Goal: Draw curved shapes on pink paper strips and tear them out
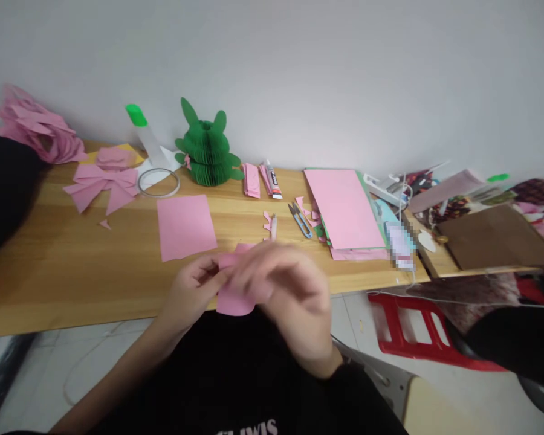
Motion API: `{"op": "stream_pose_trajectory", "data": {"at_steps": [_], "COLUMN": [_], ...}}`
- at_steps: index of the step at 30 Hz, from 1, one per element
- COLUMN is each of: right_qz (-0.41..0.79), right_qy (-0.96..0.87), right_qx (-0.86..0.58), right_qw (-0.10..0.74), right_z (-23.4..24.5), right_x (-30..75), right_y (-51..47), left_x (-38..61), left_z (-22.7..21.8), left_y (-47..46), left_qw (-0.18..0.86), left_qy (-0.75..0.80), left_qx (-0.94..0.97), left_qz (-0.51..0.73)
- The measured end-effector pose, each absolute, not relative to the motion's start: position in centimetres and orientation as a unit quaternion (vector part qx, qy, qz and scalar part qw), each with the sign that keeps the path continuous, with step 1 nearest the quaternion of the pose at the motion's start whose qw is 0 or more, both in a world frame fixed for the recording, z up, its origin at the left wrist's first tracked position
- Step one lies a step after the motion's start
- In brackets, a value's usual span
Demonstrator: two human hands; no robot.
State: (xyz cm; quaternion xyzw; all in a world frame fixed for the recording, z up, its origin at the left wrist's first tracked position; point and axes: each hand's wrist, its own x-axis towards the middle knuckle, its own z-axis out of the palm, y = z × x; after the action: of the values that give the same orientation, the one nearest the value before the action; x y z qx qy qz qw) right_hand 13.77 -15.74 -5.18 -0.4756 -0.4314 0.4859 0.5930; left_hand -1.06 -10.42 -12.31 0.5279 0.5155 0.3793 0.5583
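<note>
A piece of pink paper (236, 302), bent or folded, is held just over the table's front edge. On its left side my left hand (194, 290) pinches it between thumb and fingers. My right hand (294, 296) curls over the right side, thumb and fingertips on the paper; motion blurs it, and it hides part of the sheet. Beyond my left hand lies a flat pink paper square (185, 226). Behind my right hand are a small whitish tool or tube (274, 226) and pink scraps (267, 220).
Thread snips (301, 220), a glue tube (272, 180), folded pink strips (251, 181) and a stack of pink sheets (344, 208) lie right of a green honeycomb paper figure (206, 151). Leftward are a tape ring (158, 182), a pink paper bow (104, 184) and a green-capped bottle (145, 136).
</note>
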Motion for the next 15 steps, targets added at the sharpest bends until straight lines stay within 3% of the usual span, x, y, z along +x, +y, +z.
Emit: {"op": "stream_pose_trajectory", "data": {"at_steps": [2, 4, 9, 15], "right_qz": [0.343, 0.308, 0.499, 0.52], "right_qy": [-0.436, -0.425, -0.339, -0.288], "right_qx": [-0.512, -0.56, -0.552, -0.56], "right_qw": [0.655, 0.641, 0.576, 0.578], "right_z": [-6.6, -8.2, -10.7, -10.2], "right_x": [14.7, 15.3, 15.4, 15.2], "right_y": [-14.5, -13.9, -14.3, -14.4], "left_x": [-0.9, -0.8, 0.0, 0.3], "left_z": [-12.2, -12.0, -11.4, -10.1], "left_y": [-10.3, -10.2, -10.1, -9.9], "left_qw": [0.569, 0.581, 0.589, 0.568], "left_qy": [0.507, 0.494, 0.467, 0.453], "left_qx": [0.517, 0.511, 0.525, 0.541], "left_qz": [0.389, 0.397, 0.4, 0.424]}}
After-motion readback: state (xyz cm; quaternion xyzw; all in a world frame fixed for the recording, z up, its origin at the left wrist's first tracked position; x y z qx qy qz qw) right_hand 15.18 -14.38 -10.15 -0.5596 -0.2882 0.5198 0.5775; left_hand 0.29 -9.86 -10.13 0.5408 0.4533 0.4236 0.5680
